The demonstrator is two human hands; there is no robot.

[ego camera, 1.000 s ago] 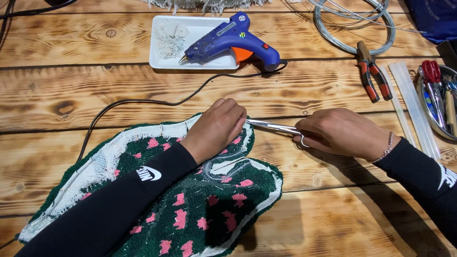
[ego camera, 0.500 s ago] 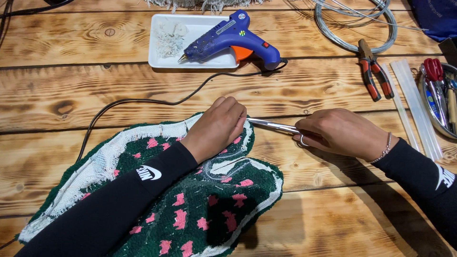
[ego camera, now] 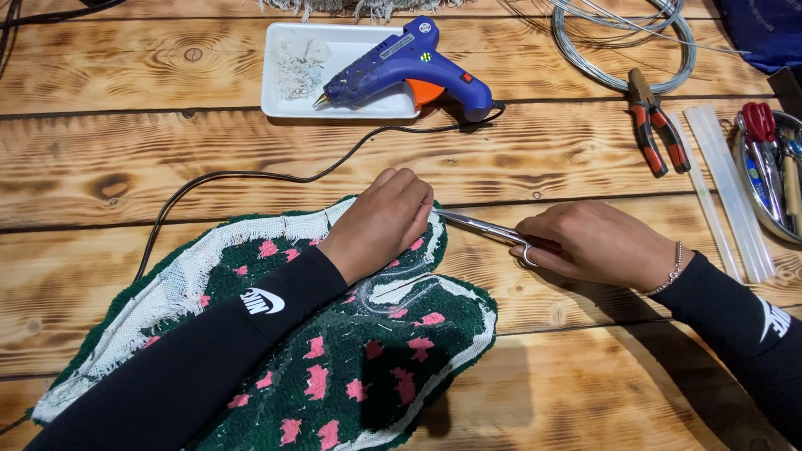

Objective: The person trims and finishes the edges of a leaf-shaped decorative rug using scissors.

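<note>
Tufted rug piece (ego camera: pixel 351 367): dark green with pink flecks and a white cloth border, lying face-down on the wooden counter (ego camera: pixel 125 159). A blue glue gun (ego camera: pixel 401 67) rested on a white tray (ego camera: pixel 284 100) beyond it; pliers (ego camera: pixel 656 125) lay far right. Left hand (ego camera: pixel 380 221) pressed the rug's upper edge, fingers curled. Right hand (ego camera: pixel 597 242) gripped steel scissors (ego camera: pixel 480 225), their tips at that edge beside the left fingers.

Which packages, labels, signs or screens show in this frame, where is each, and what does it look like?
Label on the blue glue gun: a pale, narrow rectangular sticker along the barrel, far centre of the table.
Round sticker: small and white, at the gun's rear top.
Logos: white emblems on both black sleeves, one on the left forearm, one on the right sleeve.
White tray under the gun: rectangular, unprinted.
No screens, signs or printed packages in view.
</note>
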